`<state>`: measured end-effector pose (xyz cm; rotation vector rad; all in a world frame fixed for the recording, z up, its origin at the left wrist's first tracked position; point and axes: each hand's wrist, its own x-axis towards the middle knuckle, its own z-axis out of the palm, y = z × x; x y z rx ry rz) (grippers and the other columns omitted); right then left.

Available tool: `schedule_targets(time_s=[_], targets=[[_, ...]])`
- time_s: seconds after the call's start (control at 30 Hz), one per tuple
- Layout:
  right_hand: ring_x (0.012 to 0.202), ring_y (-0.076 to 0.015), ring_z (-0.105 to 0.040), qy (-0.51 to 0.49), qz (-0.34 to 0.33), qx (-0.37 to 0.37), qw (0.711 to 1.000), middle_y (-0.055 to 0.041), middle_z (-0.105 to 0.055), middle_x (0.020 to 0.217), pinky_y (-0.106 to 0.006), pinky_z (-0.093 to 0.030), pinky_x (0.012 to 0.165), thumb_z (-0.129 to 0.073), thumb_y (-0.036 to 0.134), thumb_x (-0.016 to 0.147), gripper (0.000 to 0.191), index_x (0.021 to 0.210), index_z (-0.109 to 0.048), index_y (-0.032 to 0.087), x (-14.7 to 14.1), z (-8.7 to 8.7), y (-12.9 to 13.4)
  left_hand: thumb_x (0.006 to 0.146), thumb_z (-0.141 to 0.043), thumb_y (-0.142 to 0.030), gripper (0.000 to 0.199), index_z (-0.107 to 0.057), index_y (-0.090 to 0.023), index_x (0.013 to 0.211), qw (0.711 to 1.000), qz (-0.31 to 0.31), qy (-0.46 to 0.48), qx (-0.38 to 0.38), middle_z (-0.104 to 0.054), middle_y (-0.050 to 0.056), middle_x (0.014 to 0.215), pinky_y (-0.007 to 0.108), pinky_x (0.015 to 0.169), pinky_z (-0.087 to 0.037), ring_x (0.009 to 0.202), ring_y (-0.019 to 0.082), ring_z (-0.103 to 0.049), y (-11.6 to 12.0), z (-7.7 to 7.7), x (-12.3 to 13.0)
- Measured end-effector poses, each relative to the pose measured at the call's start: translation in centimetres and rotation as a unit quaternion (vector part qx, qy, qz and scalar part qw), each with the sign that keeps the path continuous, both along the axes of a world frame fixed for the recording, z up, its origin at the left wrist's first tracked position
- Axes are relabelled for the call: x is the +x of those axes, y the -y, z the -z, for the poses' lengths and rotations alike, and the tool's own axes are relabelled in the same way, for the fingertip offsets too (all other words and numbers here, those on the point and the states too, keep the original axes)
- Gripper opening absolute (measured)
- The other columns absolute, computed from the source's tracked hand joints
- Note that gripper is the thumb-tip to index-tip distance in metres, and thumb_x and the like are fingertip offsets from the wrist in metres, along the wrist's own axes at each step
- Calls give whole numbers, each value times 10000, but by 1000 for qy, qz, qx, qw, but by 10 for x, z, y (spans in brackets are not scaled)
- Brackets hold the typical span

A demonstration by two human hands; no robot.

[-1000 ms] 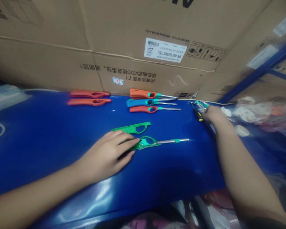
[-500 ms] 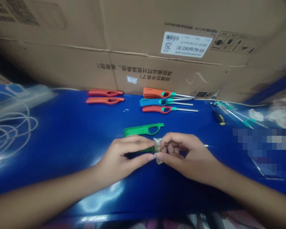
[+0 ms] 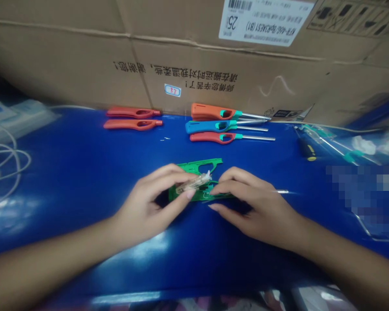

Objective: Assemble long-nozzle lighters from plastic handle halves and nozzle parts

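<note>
My left hand [image 3: 158,194] pinches a clear lighter fuel tank [image 3: 192,183] between thumb and fingers, its white-tipped end pointing to the upper right. Beneath it lies a green lighter shell half [image 3: 174,194] with small parts and a metal tube [image 3: 282,191] that shows past my right hand. My right hand [image 3: 251,198] is at this half's right part, thumb and index finger apart, with nothing visible between them. Whether its fingertips touch the shell, I cannot tell. Just behind lies another green shell half [image 3: 199,166], its left part hidden by my left hand.
Orange, blue and red lighters [image 3: 210,126] with metal tubes lie by the cardboard box [image 3: 84,65]. Two red shell pieces [image 3: 132,124] lie left of them. A yellow-black handled tool [image 3: 308,152] and bagged parts [image 3: 340,144] are at right, coiled white cable [image 3: 17,172] at left.
The fuel tank has gone from between both hands to my left hand alone, tilting from upright to slanted. My right hand has let go, its thumb and index finger parting. The view has shifted downward.
</note>
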<state>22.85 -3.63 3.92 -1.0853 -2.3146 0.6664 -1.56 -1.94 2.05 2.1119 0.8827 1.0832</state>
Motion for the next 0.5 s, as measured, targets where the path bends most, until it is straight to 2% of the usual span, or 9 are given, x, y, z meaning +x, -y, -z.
schedule_targets(time_s=[0.1,0.2,0.33,0.43,0.5], targets=[[900,-186,-624,107,-24,39,993,-76,-633,1102,-318,-497,727,-539,250,987,169,1095,-667,224,1,6,-1,899,-706,-127,214,-743,-182,1102,999,-31,-24,15,-736,39,1007,221,802,-561,894,123,-688,-4,-1,-1],[866,-184,-611,145,-41,59,987,-78,-625,1071,-314,-474,690,-472,225,1006,200,1028,-671,215,-1,12,-2,892,-733,-172,176,-749,-188,1067,998,-41,-37,16,-767,31,1009,219,810,-568,887,128,-712,-5,0,-1],[800,-142,-598,48,-9,-1,999,-53,-645,1022,-273,-477,690,-523,213,989,128,997,-652,213,0,13,-5,899,-734,-213,195,-736,-184,1092,997,-32,-59,30,-780,35,1004,203,728,-564,794,115,-709,-3,2,-2],[610,-93,-503,-22,24,-41,999,-4,-616,817,-233,-432,574,-567,202,965,80,924,-636,205,1,12,-9,917,-710,-206,202,-734,-178,1116,995,-20,-81,63,-767,25,909,194,619,-527,643,87,-652,-2,2,-4],[533,-79,-448,-44,41,-69,996,33,-547,683,-220,-394,506,-587,206,946,76,885,-632,202,2,12,-12,924,-702,-207,204,-737,-183,1123,993,-15,-91,67,-760,20,880,194,602,-521,630,88,-652,-2,3,-4]])
